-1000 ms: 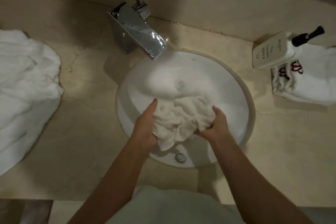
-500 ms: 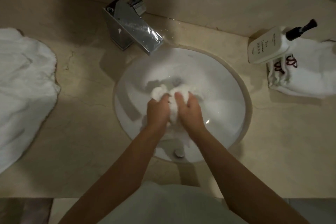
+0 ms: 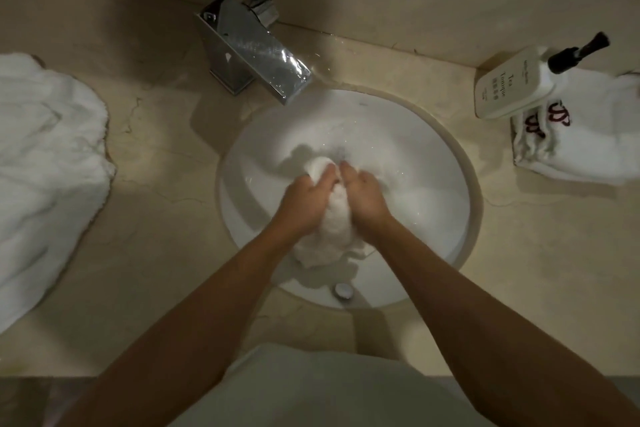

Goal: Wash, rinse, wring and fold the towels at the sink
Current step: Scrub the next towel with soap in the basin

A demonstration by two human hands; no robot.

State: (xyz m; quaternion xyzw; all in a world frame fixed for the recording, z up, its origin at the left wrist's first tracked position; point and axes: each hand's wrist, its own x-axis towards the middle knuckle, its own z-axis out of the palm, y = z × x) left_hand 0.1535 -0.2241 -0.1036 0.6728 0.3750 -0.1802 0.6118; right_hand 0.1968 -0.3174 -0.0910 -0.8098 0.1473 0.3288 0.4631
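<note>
A white towel (image 3: 332, 218) lay bunched in the round white sink (image 3: 433, 191). A white towel heap (image 3: 45, 163) rested left; folded towels (image 3: 581, 142) right.

Cloth, glazed basin, polished metal
Fluffy terry towel (image 3: 332, 229) between the hands; glossy white sink (image 3: 426, 163) around them; mirror-bright faucet (image 3: 256, 52) beyond.

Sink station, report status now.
Left hand and right hand both gripping bunched towel inside sink. Nothing blocking.
</note>
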